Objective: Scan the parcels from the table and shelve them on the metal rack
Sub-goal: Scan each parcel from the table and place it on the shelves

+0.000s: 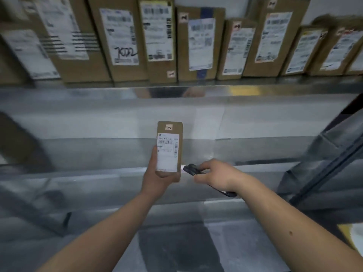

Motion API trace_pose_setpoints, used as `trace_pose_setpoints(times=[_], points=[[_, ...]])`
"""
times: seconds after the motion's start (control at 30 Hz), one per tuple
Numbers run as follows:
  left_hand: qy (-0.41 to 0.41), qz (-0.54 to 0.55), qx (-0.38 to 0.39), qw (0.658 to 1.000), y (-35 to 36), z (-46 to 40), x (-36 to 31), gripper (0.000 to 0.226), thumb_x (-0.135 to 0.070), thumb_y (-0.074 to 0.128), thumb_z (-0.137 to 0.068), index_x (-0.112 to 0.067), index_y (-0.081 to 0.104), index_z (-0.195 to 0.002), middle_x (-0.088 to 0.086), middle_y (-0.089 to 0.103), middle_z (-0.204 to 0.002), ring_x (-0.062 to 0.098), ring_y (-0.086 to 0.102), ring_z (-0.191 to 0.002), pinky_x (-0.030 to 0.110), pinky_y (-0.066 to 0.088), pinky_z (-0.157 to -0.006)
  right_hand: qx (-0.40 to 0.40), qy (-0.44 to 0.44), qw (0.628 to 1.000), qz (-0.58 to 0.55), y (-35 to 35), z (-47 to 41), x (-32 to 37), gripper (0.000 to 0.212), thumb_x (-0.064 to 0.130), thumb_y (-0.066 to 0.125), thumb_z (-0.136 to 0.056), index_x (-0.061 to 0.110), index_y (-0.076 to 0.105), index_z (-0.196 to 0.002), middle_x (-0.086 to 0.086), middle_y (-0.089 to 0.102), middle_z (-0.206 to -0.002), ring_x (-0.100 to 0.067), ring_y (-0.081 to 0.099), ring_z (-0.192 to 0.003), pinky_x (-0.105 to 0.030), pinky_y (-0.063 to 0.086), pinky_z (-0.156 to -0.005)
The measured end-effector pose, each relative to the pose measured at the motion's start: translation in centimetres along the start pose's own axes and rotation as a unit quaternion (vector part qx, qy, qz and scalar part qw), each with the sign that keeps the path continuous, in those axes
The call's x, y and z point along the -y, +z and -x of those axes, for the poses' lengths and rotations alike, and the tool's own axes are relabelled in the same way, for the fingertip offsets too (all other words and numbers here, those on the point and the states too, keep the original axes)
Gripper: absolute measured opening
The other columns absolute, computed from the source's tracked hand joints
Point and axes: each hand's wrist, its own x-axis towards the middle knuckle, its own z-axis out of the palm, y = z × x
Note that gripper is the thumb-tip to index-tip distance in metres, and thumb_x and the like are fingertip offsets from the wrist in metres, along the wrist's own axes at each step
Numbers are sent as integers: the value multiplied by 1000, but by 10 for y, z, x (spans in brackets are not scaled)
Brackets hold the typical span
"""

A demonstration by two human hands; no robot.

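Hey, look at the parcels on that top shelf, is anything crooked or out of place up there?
Mostly tidy. The boxes at the right end lean to the right instead of standing straight, and the far-left ones tilt too, though the wide lens may exaggerate that. No damage shows. The small parcel in the left hand looks intact.

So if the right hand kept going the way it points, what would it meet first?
Probably the small parcel held in the left hand: the right hand aims its scanner leftward at the parcel's lower edge, though depth is unclear.
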Motion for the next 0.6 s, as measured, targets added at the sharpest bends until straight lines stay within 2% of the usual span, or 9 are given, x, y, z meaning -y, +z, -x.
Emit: trace_pose_setpoints(times=[0.07,0.13,0.2,0.23,0.3,0.33,0.4,0.5,0.6], points=[[-2,-15,-37,999,-46,8,3,122,11,90,-68,-71,30,-135,-47,61,-117,-21,59,-107,11,53,-81,25,-21,999,23,23,-13,34,33,53,72,-86,30,76,-110,-6,75,-102,-26,70,-96,-33,55,-79],[1,-26,-63,998,-86,16,9,125,10,90,-67,-81,31,-128,-42,62,-121,-15,61,-112,17,56,-84,48,-42,996,55,42,-23,70,37,55,73,-87,31,76,-115,-3,74,-105,-24,70,-98,-37,58,-90],[-14,-29,-90,995,-123,24,15,126,9,90,-67,-71,27,-141,-34,64,-127,-3,64,-118,26,59,-86,68,-67,992,79,58,-31,103,38,54,74,-88,30,75,-117,-2,73,-105,-22,70,-94,-37,58,-88],[-19,-27,-103,994,-139,29,17,125,10,90,-68,-62,26,-148,-34,65,-126,-2,65,-117,24,59,-85,77,-81,990,88,66,-36,118,38,54,74,-88,30,75,-117,-2,73,-104,-21,69,-93,-36,58,-86],[-24,-30,-135,990,-169,37,19,125,7,91,-68,-48,23,-158,-39,62,-125,-9,62,-116,20,57,-86,93,-106,984,107,80,-43,146,40,54,75,-88,29,75,-119,-1,72,-106,-20,68,-94,-34,56,-85],[-23,-27,-146,989,-182,40,19,125,3,93,-68,-45,23,-160,-38,62,-127,-10,61,-116,23,58,-89,98,-116,981,118,86,-47,158,42,55,75,-88,29,75,-121,-1,71,-109,-20,68,-98,-34,57,-88],[-24,-25,-166,985,-209,45,25,125,-2,95,-68,-42,23,-162,-34,61,-130,-9,61,-118,23,58,-90,109,-133,975,142,97,-56,180,46,56,74,-88,28,74,-124,-1,69,-116,-22,66,-105,-36,56,-94],[-33,-22,-197,980,-242,49,30,125,0,93,-70,-36,20,-165,-34,59,-133,-17,57,-118,12,54,-89,130,-156,966,163,111,-69,211,46,54,74,-90,24,73,-125,-2,69,-123,-23,66,-111,-37,55,-98],[-45,-26,-219,974,-272,45,39,124,1,92,-72,-39,19,-163,-45,55,-128,-25,51,-116,10,49,-90,156,-176,956,177,127,-88,240,44,53,73,-91,23,75,-124,-2,71,-114,-19,68,-94,-32,54,-84]])
